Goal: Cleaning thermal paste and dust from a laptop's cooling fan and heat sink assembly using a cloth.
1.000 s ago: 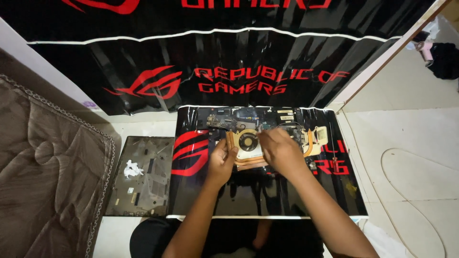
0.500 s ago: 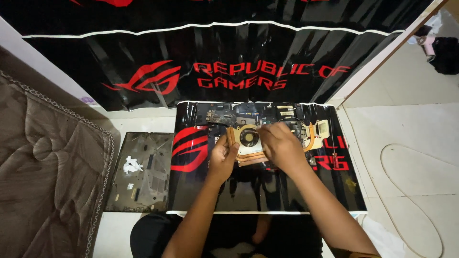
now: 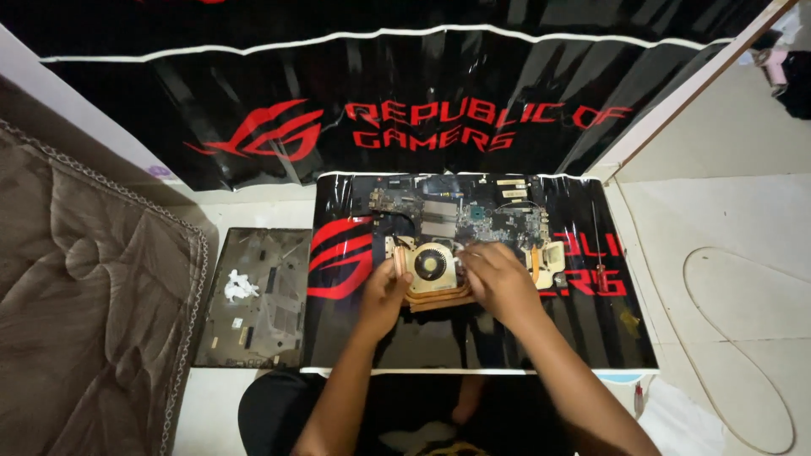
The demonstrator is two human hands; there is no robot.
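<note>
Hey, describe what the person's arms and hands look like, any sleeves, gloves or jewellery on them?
Both forearms are bare up to the bottom edge of the picture, with no sleeves in view. The left hand and right hand wear no gloves; no watch, ring or bracelet is visible.

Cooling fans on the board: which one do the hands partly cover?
The right fan; the right hand hides its inner side. The left fan shows its whole round face.

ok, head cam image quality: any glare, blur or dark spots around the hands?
Head view: glossy black mat shows streaky glare. Left hand and right hand are fairly sharp on the copper fan assembly, which is well lit. Circuit board detail is soft. The near mat edge under the forearms is dark; the frame corners look slightly stretched.
</note>
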